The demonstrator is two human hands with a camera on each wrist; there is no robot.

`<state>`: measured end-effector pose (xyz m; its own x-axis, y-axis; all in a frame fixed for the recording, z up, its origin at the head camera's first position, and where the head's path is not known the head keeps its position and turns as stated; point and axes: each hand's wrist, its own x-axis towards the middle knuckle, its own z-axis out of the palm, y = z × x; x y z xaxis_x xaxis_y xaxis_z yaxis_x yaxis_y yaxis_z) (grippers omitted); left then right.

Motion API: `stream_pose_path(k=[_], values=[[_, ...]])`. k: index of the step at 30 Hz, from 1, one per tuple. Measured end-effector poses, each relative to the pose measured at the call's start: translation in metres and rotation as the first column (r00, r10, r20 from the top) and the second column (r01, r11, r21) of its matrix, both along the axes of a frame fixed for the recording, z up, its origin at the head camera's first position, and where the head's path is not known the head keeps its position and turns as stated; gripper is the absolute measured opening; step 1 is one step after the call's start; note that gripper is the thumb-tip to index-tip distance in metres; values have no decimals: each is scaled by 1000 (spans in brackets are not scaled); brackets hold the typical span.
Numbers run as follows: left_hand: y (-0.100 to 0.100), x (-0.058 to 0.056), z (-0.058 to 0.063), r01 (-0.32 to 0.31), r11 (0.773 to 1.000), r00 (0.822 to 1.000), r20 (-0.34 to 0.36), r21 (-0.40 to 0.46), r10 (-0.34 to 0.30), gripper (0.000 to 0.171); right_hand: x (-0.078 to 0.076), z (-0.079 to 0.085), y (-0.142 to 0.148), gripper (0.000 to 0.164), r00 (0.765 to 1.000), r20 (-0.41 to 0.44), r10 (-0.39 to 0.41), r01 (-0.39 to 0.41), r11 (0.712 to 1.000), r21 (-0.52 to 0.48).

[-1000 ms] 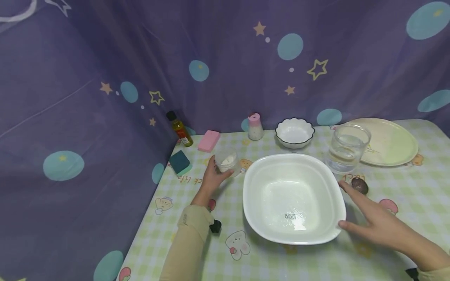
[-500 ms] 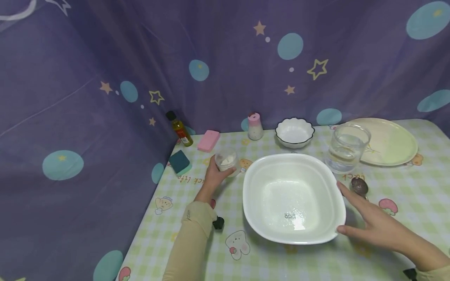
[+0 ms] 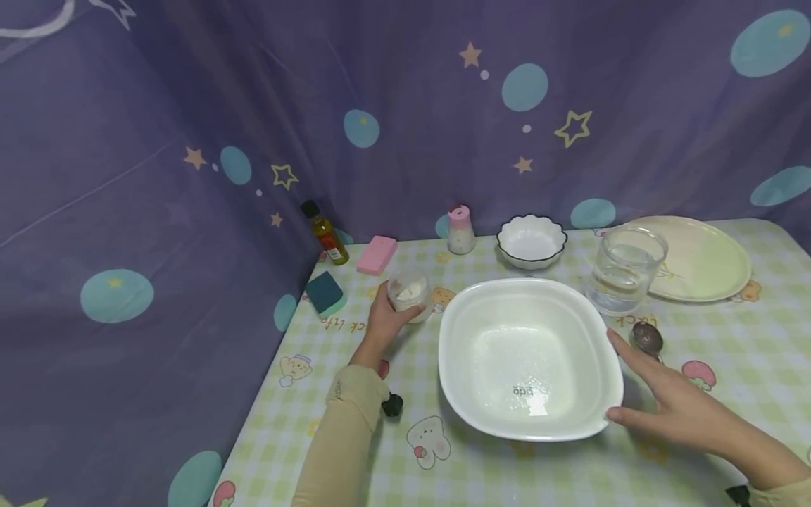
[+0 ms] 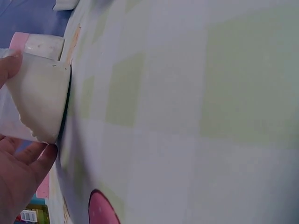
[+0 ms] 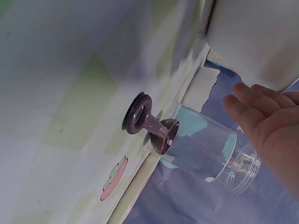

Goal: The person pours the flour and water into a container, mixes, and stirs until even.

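Note:
My left hand [image 3: 388,318] grips a clear plastic cup [image 3: 409,290] left of the basin, thumb on the near side and fingers on the other. Up close in the left wrist view, white powder [image 4: 42,100] fills the cup's lower part, and its base is right at the tablecloth. The large white basin [image 3: 451,366] stands in the middle, its inside shiny. At its right side is my right hand [image 3: 671,398], fingers extended along the wall and thumb at the rim. A brown scoop [image 5: 140,116] with a looped handle lies beyond that hand, beside a clear jar of water [image 3: 624,271].
Along the back stand an oil bottle [image 3: 328,236], a pink sponge [image 3: 376,255], a pink-topped shaker [image 3: 460,231], a scalloped bowl [image 3: 532,243] and a large pale plate [image 3: 709,260]. A dark green sponge [image 3: 324,292] lies at the left edge. A purple curtain [image 3: 405,169] hangs behind.
Little differs. My left forearm has shifted slightly right while the hand stays on the cup. My right fingers have moved a touch left along the basin's side.

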<state>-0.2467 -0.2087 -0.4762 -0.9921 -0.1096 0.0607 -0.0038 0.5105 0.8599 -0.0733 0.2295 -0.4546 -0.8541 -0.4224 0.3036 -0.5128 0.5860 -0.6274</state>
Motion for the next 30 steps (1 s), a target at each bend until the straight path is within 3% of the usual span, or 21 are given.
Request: stream_pose_path(k=[6, 17, 23, 30], values=[[-4, 9, 10, 33, 999, 999, -18, -23, -33, 86, 1, -1, -1, 109, 1000, 14, -4, 4, 1000, -2], [-8, 27, 47, 65, 995, 994, -81, -79, -72, 87, 2, -1, -3, 104, 998, 48, -46, 46, 999, -1], [-8, 35, 67, 96, 993, 984, -146, -72, -105, 83, 3, -1, -4, 104, 998, 27, -61, 61, 998, 0], [-4, 45, 86, 163, 983, 969, -176, -85, -176, 82, 3, 1, -7, 101, 996, 70, -50, 53, 998, -38]])
